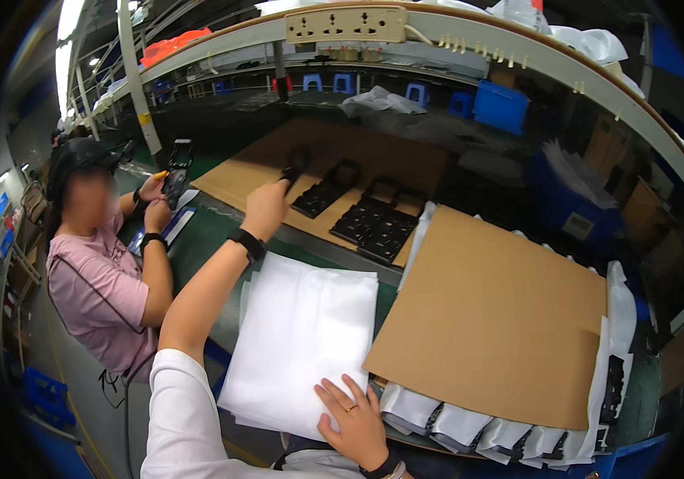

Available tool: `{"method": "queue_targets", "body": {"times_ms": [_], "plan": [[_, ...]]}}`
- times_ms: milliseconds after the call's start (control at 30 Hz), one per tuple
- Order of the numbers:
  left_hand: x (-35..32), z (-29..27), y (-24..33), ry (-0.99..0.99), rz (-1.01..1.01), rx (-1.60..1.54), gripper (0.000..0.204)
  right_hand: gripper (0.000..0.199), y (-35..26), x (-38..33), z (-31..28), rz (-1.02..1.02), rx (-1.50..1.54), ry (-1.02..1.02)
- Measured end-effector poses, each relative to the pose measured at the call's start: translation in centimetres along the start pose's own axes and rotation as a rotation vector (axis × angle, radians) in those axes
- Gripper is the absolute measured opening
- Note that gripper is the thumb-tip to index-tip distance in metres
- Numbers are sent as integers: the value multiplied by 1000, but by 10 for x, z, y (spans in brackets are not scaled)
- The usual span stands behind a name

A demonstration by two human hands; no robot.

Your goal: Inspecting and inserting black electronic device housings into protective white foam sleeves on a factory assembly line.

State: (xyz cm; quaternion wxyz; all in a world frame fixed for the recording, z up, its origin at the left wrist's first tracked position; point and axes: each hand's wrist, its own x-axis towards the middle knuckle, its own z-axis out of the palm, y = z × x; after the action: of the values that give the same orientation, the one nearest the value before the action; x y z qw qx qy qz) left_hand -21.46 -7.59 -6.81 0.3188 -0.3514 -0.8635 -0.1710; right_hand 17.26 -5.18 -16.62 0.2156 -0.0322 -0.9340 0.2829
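My left hand [266,209] reaches over the near edge of a brown cardboard sheet [238,172], fingers closed on a black plastic frame [295,162]. Whether that frame rests on the cardboard or is lifted, I cannot tell. Beside it on the cardboard lie several similar black frames [327,190] with looped ends. My right hand [358,423], a ring on one finger, lies flat with fingers spread on the lower right corner of a stack of white sheets [302,327].
Right of the stack, a cardboard sheet [493,319] covers rows of white-wrapped black parts [461,423]. At left, a co-worker in pink [102,279] holds another black frame [176,176]. A shelf beam with a power strip [346,25] spans above; a blue bin [573,195] stands at right.
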Motion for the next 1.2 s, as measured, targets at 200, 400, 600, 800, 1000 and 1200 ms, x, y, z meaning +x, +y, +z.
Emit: {"method": "queue_targets", "body": {"times_ms": [200, 400, 600, 800, 1000, 1200], "plan": [[21, 69, -49, -344, -359, 135, 55, 47, 6, -5, 3, -8, -13, -19], [97, 17, 104, -454, 87, -580, 54, 50, 8, -9, 4, -58, 39, 8], [-19, -23, 374, -634, 925, -547, 46, 46, 5, -5, 11, -79, 33, 119], [-120, -56, 534, -709, 1122, -668, 54, 42, -2, -9, -16, -157, 33, 111], [-139, -33, 596, -275, 1347, -932, 50, 44, 7, -17, -20, -131, 103, 104], [-142, -22, 597, -408, 1551, -702, 40, 46, 9, -20, -14, -109, 245, 52]]}}
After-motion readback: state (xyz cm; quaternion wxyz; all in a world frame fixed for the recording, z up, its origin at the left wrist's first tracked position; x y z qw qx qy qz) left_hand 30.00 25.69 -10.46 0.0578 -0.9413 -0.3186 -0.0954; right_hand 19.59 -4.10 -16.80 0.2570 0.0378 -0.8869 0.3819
